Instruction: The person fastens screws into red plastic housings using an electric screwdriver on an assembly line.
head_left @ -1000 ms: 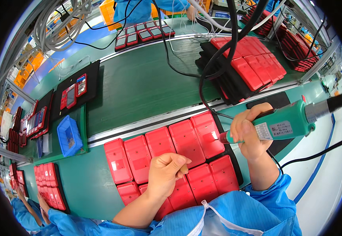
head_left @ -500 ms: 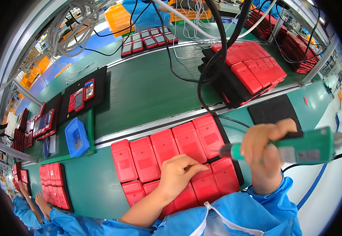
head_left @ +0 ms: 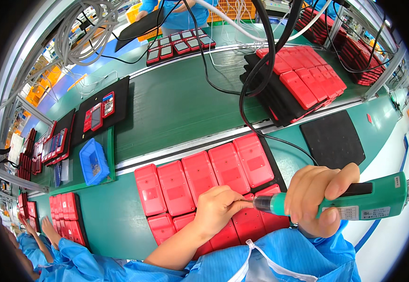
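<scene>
Fingers of the right hand (head_left: 313, 197) wrap around a green power screwdriver (head_left: 378, 202), which I see lying level over the near row of red cases (head_left: 199, 176). Left hand (head_left: 216, 211) has thumb and forefinger pressed together at its tip; I cannot tell whether something small is pinched there. Those cases sit side by side in two rows on a black mat (head_left: 274, 164), upon the green surface (head_left: 105, 207). Left of them I can see an open blue tray (head_left: 97, 179), small loose parts (head_left: 95, 164) gathered inside; I cannot make out their kind. Far right, more red cases (head_left: 296, 89) cover a stack of black mats (head_left: 268, 101). Farthest off, I find an orange crate (head_left: 235, 11), its contents unclear to me.
</scene>
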`<state>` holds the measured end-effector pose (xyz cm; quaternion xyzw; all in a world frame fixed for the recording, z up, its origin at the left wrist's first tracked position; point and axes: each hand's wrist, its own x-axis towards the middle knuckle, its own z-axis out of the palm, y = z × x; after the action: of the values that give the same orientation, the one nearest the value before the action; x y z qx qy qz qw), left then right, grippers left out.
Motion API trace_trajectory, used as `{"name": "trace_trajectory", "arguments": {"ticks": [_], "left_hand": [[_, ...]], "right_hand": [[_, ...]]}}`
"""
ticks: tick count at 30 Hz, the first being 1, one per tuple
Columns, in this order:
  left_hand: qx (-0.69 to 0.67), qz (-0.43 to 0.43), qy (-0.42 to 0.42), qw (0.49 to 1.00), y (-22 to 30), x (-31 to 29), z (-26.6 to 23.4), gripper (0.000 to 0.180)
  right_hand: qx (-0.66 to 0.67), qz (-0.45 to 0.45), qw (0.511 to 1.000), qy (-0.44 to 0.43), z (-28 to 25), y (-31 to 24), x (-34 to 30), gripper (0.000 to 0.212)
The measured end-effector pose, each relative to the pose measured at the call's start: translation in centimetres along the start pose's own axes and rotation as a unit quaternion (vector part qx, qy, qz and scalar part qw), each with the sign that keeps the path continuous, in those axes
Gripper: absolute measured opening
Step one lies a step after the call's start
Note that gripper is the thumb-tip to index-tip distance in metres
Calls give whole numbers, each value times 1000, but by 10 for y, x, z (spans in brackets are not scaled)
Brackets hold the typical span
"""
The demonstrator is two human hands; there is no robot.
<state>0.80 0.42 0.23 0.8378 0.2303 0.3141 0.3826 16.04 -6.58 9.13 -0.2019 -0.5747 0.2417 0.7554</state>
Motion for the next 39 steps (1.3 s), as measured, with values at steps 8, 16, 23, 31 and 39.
{"name": "trace_trajectory", "arguments": {"ticks": [8, 16, 23, 31, 39], "left_hand": [[9, 65, 11, 998, -1, -2, 2, 19], [3, 85, -36, 996, 0, -3, 4, 20], [-527, -262, 204, 782, -16, 6, -34, 21], [-625, -299, 166, 702, -17, 6, -38, 17], [-639, -327, 179, 673, -18, 4, -42, 19]], "right_hand": [[28, 12, 999, -24, -2, -3, 2, 30], [89, 95, 988, -88, -6, 2, 10, 29], [14, 69, 998, -4, -5, 31, 9, 23], [-50, 89, 990, -102, -4, 45, 12, 27], [-70, 93, 987, -109, 1, 43, 13, 28]]}}
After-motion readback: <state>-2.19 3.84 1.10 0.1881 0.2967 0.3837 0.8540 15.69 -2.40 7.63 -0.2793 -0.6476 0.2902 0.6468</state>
